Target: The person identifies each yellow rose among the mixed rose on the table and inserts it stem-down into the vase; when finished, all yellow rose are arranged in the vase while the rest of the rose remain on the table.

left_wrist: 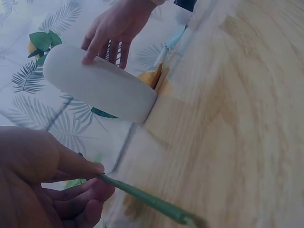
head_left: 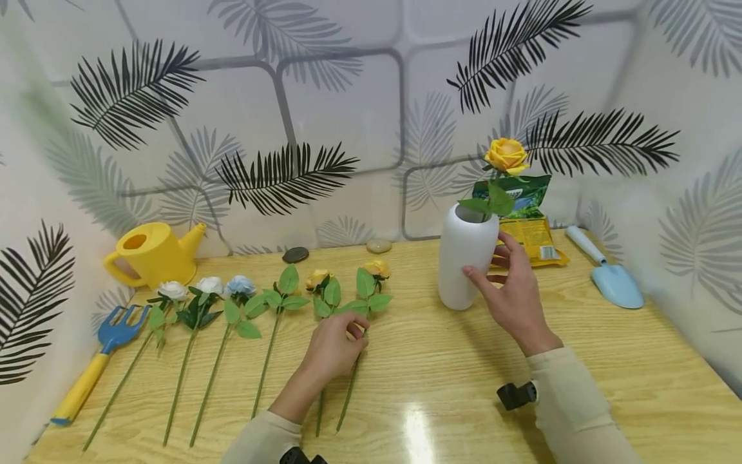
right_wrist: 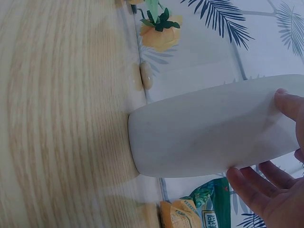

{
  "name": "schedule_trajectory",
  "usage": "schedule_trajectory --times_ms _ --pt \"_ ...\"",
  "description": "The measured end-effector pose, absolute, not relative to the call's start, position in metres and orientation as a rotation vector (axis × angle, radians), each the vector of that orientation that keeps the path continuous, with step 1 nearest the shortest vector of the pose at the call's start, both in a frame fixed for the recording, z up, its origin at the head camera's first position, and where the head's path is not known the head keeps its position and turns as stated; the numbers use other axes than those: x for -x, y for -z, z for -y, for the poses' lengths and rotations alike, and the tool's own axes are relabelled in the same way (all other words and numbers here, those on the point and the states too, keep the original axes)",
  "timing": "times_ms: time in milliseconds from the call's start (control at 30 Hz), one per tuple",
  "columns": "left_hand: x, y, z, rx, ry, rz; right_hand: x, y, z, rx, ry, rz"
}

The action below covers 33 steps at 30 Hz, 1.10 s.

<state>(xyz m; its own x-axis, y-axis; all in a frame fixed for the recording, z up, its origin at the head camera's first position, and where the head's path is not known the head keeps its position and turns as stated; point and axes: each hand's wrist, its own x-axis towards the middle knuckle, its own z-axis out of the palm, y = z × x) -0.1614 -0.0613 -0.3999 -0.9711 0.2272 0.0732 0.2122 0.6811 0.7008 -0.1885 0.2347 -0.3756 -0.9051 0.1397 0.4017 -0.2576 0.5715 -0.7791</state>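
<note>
**Glossy pale wooden tabletop (head_left: 440, 361)**

Lower left: six leafy artificial rose stems (head_left: 232, 335) laid in a row. Far left: yellow plastic watering can (head_left: 152, 252), blue-and-yellow hand rake (head_left: 98, 354). Centre right: white ceramic vase (head_left: 464, 258). Right edge: pale blue trowel (head_left: 608, 274).

I read this as a staged tabletop set for flower arranging, not a lived-in room: wooden table (head_left: 440, 367) boxed in by leaf-print wall panels (head_left: 324, 116), with watering can (head_left: 152, 252), hand rake (head_left: 101, 348), trowel (head_left: 608, 274), soil packets (head_left: 524, 219) and artificial roses (head_left: 232, 309) laid in a row
</note>
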Motion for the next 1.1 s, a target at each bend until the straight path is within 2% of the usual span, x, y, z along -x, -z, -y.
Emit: schedule_trajectory --times_ms 400,1100 --pt "0.161 0.385 0.054 -0.412 -1.358 -2.804 0.190 0.376 -0.234 -0.111 -1.296 2.376" --pt "0.177 0.331 0.018 -0.543 -1.560 -2.808 0.189 0.377 -0.236 -0.112 -1.299 2.366"
